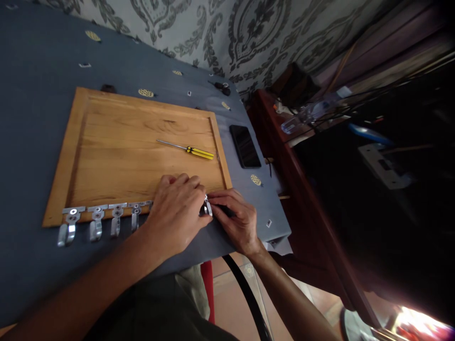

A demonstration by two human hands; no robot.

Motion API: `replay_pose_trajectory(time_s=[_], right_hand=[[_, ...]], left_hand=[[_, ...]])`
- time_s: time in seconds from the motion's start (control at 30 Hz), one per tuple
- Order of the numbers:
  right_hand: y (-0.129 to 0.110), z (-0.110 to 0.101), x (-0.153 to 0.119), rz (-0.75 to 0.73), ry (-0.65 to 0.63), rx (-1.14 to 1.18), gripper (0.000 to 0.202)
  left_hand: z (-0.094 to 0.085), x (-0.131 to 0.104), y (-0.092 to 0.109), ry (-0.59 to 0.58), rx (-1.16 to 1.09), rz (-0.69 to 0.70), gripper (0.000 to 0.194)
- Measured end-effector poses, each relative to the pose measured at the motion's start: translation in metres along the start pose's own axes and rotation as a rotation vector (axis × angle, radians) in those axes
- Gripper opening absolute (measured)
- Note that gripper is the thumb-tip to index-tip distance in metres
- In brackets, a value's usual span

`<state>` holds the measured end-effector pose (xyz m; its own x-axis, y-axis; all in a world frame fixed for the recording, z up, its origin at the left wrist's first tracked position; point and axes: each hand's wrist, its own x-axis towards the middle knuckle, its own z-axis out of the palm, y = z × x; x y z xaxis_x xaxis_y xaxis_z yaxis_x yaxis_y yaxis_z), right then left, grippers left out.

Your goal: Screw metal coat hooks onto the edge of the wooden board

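A wooden panel (117, 161) with a raised frame lies on the cloth-covered table. Along its near edge runs a row of silver metal hooks (96, 222), fixed with cross-head screws. The right-end metal hook (208, 207) shows between my hands. My left hand (177, 210) is closed over the near edge, its thumb and fingertips at that hook; its palm covers part of the row. From the other side, my right hand (236, 215) pinches the same hook between thumb and fingers. A yellow-and-black screwdriver (199, 152) rests on the panel, beyond both hands.
A black phone (245, 147) lies right of the panel on the blue cloth (28, 142). Keys (223, 87) sit near the far corner. To the right stands dark red furniture (305, 189) with a clear plastic bottle (309, 113). The patterned wall (213, 28) borders the far side.
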<state>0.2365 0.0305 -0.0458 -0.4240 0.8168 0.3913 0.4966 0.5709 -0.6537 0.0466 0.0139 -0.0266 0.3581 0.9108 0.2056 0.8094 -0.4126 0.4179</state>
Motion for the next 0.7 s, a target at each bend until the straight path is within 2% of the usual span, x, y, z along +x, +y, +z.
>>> replay_pose_trajectory(time_s=[0.7], right_hand=[[0.0035,0.0020,-0.0020,-0.013,0.018,-0.015,0.009]], left_hand=[[0.0014,0.0000,-0.0005,0.002,-0.014,-0.004,0.019]])
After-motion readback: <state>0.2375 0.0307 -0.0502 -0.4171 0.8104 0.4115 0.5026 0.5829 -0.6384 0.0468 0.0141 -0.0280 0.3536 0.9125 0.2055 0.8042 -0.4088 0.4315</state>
